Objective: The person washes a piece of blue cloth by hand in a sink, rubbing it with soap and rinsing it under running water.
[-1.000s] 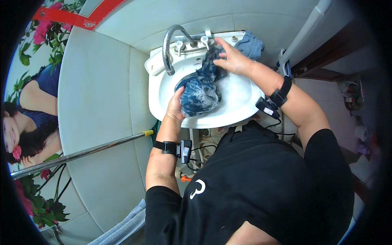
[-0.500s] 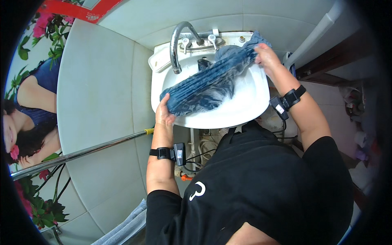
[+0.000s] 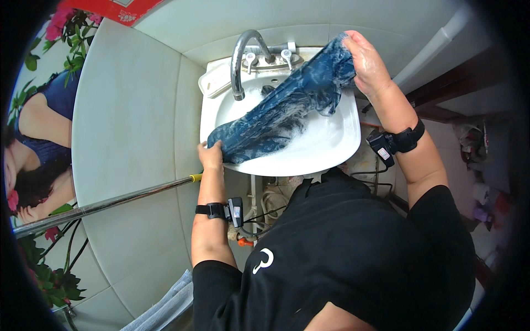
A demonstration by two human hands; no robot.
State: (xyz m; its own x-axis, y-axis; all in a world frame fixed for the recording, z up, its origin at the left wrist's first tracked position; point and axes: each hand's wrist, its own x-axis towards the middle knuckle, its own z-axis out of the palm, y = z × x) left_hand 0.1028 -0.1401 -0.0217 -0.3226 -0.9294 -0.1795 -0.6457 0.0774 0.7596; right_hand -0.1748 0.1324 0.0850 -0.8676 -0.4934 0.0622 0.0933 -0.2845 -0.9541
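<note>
A wet, soapy blue cloth garment point(image 3: 281, 105) is stretched slantwise over the white washbasin point(image 3: 345, 144). My left hand point(image 3: 211, 155) grips its lower end at the basin's near left rim. Up at the far right, my right hand point(image 3: 369, 63) pinches the other end, raised above the rim. The middle of the cloth sags toward suds in the bowl, and its exact kind cannot be made out. Behind it stands the curved chrome faucet point(image 3: 237, 66), whose spout hangs over the bowl just left of the cloth.
Two white tap handles point(image 3: 286, 55) flank the faucet's base. A soap dish point(image 3: 214, 83) is set in the back left corner. A metal pole with a yellow end point(image 3: 195, 177) juts toward the basin from the left. A white pipe point(image 3: 425, 52) runs up at the right.
My right hand has lifted its end of the cloth higher, and my left hand has shifted slightly left and down. The cloth has gone from tight pleats to a wider, looser spread.
</note>
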